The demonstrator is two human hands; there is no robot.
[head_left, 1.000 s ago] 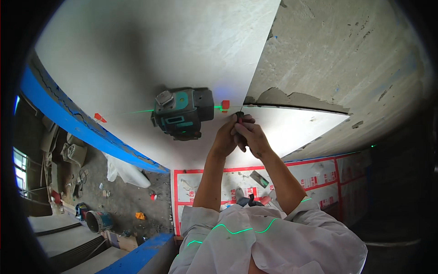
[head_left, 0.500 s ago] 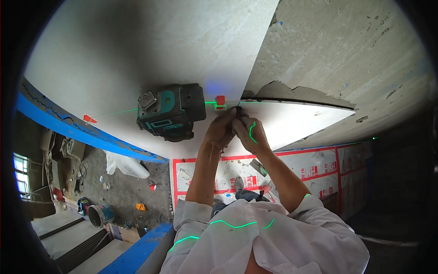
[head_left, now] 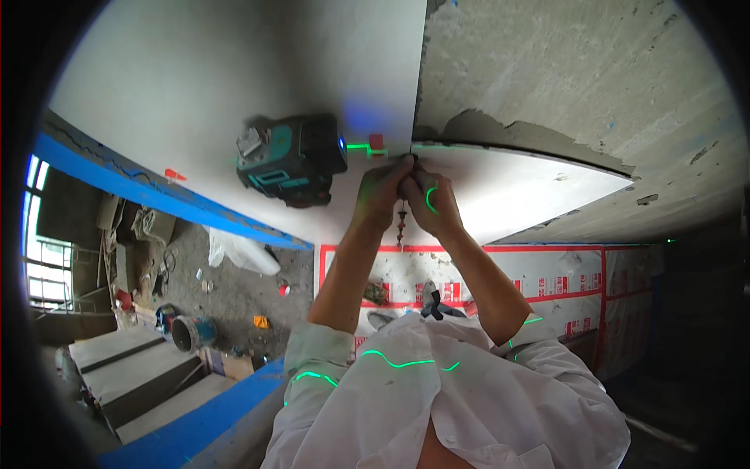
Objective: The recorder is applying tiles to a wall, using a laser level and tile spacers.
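Observation:
My left hand (head_left: 380,187) and my right hand (head_left: 433,202) meet at the joint between two pale tiles. Their fingers are pinched together around a small dark round piece (head_left: 412,159), mostly covered by the fingertips, so its kind is unclear. Left of my hands, a black and teal laser level (head_left: 291,160) sits against the large tile (head_left: 234,70) and throws a green line. Between the level and my fingers is a red and white tile-levelling clip (head_left: 376,144). Below the hands, small reddish-brown bits (head_left: 401,227) run along the joint.
Rough bare wall (head_left: 562,70) borders the tile at right. A red wedge (head_left: 175,175) sticks out near the blue edge (head_left: 195,215) at left. Red-and-white protective sheeting (head_left: 539,273) covers the floor below. Stacked tiles (head_left: 133,375), a bucket (head_left: 192,334) and white plastic (head_left: 242,252) lie at lower left.
The view has shifted, so the level and clip appear higher. My hands remain together at the joint, and the bits below them show more clearly.

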